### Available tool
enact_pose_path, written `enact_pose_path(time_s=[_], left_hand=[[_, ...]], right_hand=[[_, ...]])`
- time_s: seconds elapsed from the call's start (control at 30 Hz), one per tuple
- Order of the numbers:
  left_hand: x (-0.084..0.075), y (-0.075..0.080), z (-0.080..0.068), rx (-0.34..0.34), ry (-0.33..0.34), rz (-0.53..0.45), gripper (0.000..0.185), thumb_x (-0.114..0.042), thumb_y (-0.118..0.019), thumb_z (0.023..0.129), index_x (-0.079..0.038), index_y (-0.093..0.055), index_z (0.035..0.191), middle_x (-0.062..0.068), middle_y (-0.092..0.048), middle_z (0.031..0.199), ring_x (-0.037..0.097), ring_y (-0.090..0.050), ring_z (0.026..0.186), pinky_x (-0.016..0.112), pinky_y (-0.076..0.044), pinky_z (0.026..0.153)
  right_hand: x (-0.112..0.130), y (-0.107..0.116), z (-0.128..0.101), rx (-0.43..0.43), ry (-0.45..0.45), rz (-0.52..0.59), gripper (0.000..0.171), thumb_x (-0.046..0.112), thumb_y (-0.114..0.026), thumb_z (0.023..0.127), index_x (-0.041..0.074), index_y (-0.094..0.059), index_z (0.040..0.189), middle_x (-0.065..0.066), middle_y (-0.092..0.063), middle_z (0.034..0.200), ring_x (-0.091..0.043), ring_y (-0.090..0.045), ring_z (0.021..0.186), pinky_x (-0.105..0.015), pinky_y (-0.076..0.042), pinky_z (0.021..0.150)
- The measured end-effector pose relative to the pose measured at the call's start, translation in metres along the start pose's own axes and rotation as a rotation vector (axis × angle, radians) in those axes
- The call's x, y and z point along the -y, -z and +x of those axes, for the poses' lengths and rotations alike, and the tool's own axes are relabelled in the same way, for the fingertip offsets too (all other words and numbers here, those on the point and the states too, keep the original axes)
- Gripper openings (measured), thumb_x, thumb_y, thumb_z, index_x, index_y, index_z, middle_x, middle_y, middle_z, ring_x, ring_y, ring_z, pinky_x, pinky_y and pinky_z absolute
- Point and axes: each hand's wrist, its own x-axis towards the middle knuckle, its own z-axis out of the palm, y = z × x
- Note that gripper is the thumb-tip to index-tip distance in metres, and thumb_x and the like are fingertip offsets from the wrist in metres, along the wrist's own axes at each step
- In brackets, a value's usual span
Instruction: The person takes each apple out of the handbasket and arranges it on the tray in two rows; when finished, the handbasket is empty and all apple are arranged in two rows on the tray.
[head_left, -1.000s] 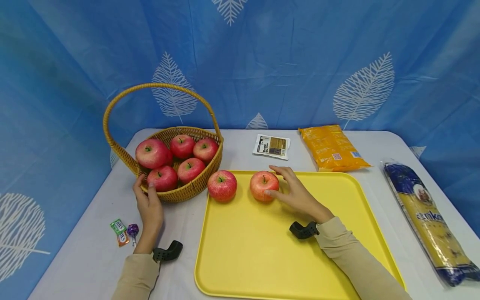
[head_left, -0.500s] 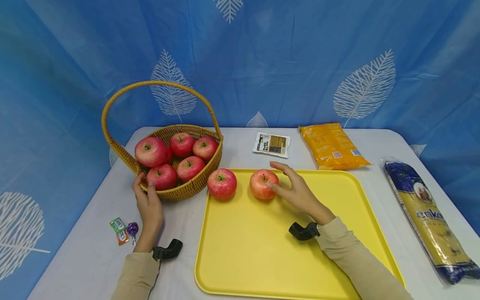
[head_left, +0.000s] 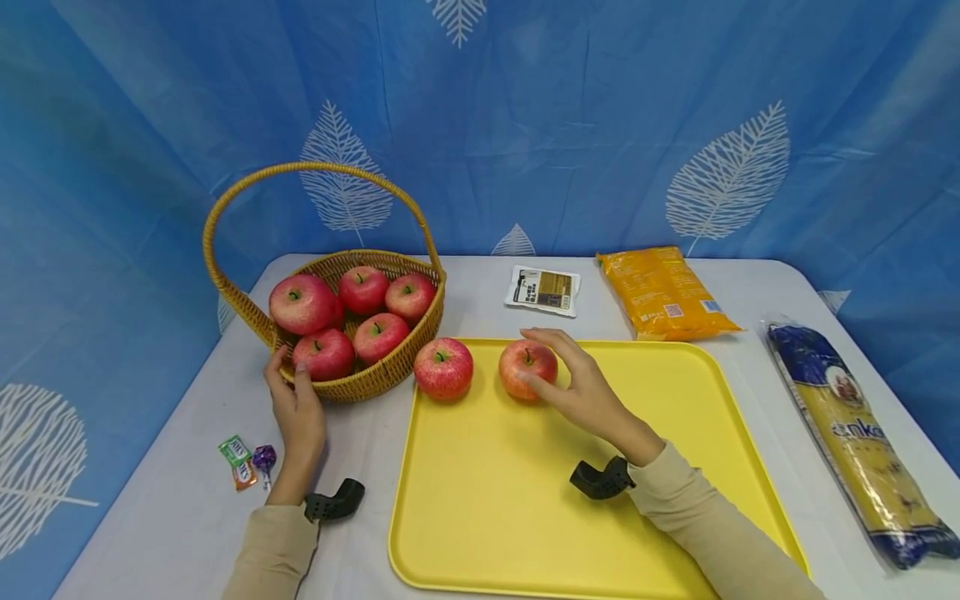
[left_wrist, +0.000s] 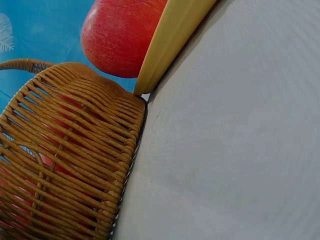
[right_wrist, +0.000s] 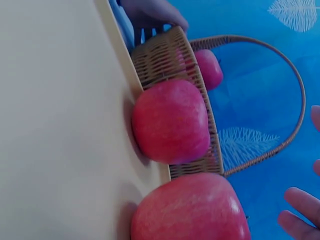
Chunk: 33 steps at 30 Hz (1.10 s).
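A wicker basket (head_left: 375, 385) (left_wrist: 65, 150) (right_wrist: 165, 55) with several red apples (head_left: 303, 304) stands at the table's left. My left hand (head_left: 296, 400) grips its near rim, thumb on the outside. A yellow tray (head_left: 525, 500) (left_wrist: 175, 30) (right_wrist: 50, 125) carries two apples at its far edge: one (head_left: 444, 368) (left_wrist: 122, 35) (right_wrist: 170, 122) beside the basket, another (head_left: 522, 365) (right_wrist: 190, 210) to its right. My right hand (head_left: 570, 375) cups loosely round that right apple. In the right wrist view, a gap shows between its fingertips (right_wrist: 297, 207) and the fruit.
Behind the tray lie a small white packet (head_left: 543, 290) and an orange bag (head_left: 663, 296). A long blue and yellow bag (head_left: 855, 425) lies along the table's right edge. Wrapped candies (head_left: 243, 461) sit near my left wrist. A blue curtain hangs behind.
My right hand has shifted slightly left, and its fingers now arch over the right apple instead of lying beside it. Left hand, basket and both apples have stayed in place.
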Motion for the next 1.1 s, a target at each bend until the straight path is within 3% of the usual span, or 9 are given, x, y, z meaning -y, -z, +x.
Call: enact_pose_path(time_s=[0.17,0.37,0.57,0.83,1.1], left_hand=[[-0.018,0.001,-0.007,0.005,0.002,-0.027,0.042,-0.016,-0.031,0.097,0.000,-0.027,0.135,0.014,-0.023,0.148,0.026,-0.017,0.138,0.041,-0.011,0.114],[0.004,0.000,0.002,0.005,-0.005,-0.014,0.042,-0.018,-0.031,0.097,-0.004,-0.027,0.136,0.011,-0.022,0.149,0.024,-0.017,0.139,0.040,-0.011,0.115],[0.012,0.000,0.003,-0.016,-0.019,0.004,0.041,-0.022,-0.034,0.097,-0.008,-0.030,0.135,0.006,-0.024,0.148,0.019,-0.019,0.138,0.036,-0.014,0.114],[0.009,0.000,0.002,-0.023,-0.022,0.021,0.041,-0.023,-0.034,0.097,-0.008,-0.030,0.135,0.005,-0.026,0.147,0.018,-0.020,0.137,0.036,-0.014,0.114],[0.008,0.001,0.002,-0.022,-0.019,0.021,0.041,-0.019,-0.035,0.097,-0.006,-0.030,0.135,0.009,-0.026,0.147,0.022,-0.020,0.137,0.040,-0.014,0.114]], right_hand=[[0.006,-0.008,0.005,0.028,0.003,0.006,0.049,0.016,-0.066,0.082,0.016,-0.048,0.127,-0.003,-0.049,0.127,-0.019,-0.047,0.117,-0.041,-0.041,0.098],[0.013,-0.023,0.017,0.085,0.008,0.040,0.048,0.024,-0.066,0.082,0.019,-0.049,0.126,-0.004,-0.050,0.125,-0.022,-0.052,0.104,-0.040,-0.050,0.083],[0.027,-0.043,0.033,0.127,0.067,0.023,0.049,0.028,-0.065,0.083,0.011,-0.049,0.126,-0.004,-0.050,0.126,-0.018,-0.046,0.119,-0.042,-0.041,0.099],[0.051,-0.075,0.054,0.208,0.057,0.069,0.049,0.030,-0.063,0.084,0.013,-0.048,0.128,-0.003,-0.048,0.124,-0.022,-0.049,0.115,-0.039,-0.041,0.098],[0.060,-0.105,0.074,0.276,0.055,-0.029,0.057,0.038,-0.059,0.086,0.014,-0.043,0.135,-0.004,-0.042,0.139,-0.016,-0.039,0.129,-0.036,-0.035,0.105]])
